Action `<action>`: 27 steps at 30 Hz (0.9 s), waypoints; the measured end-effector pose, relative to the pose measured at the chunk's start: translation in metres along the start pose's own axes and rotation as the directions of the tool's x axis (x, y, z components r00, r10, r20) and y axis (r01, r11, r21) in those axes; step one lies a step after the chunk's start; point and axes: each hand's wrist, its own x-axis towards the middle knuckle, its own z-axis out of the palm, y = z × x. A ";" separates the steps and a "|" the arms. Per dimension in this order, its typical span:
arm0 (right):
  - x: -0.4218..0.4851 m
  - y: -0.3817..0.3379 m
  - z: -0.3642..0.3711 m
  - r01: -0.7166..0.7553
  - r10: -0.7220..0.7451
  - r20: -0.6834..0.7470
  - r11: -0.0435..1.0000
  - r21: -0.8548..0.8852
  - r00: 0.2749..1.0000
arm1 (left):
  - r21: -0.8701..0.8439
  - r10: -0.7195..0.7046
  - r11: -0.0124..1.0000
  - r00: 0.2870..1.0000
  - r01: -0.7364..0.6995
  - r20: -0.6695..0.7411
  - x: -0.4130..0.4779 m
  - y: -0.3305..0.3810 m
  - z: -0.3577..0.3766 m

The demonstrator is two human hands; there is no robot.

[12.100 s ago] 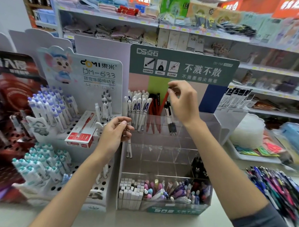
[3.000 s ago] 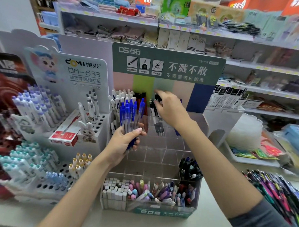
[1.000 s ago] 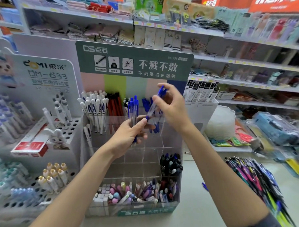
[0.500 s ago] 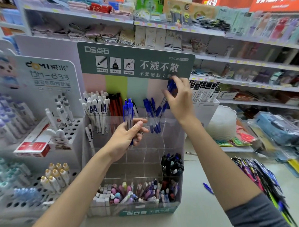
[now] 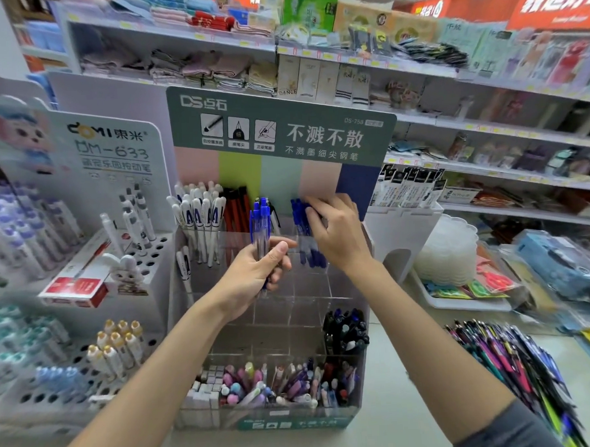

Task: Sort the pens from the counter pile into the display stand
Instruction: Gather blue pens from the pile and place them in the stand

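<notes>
Head view is showing the left hand (image 5: 252, 276) clasping a blue pen bundle (image 5: 260, 221), translucent barrels with glossy blue clips pointing up, in front of the display stand (image 5: 280, 311), a clear acrylic grid. Just right of it, the right hand (image 5: 338, 235) is curling its fingers over the standing blue pens (image 5: 312, 258) in an upper compartment. Above both hands a green header card (image 5: 282, 129) is reading "DS点石", "DS-758" and "不溅不散". Left of the left hand a white backboard (image 5: 114, 146) is bearing "DOMI 東米". The pen pile (image 5: 516, 365) is lying on the counter (image 5: 390, 422), below and right of the right hand.
</notes>
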 end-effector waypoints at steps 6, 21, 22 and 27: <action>0.012 -0.039 -0.039 -0.217 0.082 0.284 0.847 0.486 0.955 | 0.095 0.043 0.994 0.996 -0.051 0.083 0.007 0.006 0.010; 0.019 -0.034 -0.055 -0.391 0.151 0.395 0.653 0.648 0.906 | 0.131 -0.002 0.991 0.983 -0.023 0.186 0.019 0.013 0.032; 0.018 -0.037 -0.054 -0.383 0.118 0.415 0.662 0.644 0.902 | 0.163 -0.008 0.986 0.975 -0.029 0.220 0.018 0.014 0.036; 0.024 -0.030 -0.059 -0.226 0.108 0.239 0.803 0.551 0.965 | 0.272 -0.035 0.962 0.982 -0.018 0.188 0.017 0.022 0.038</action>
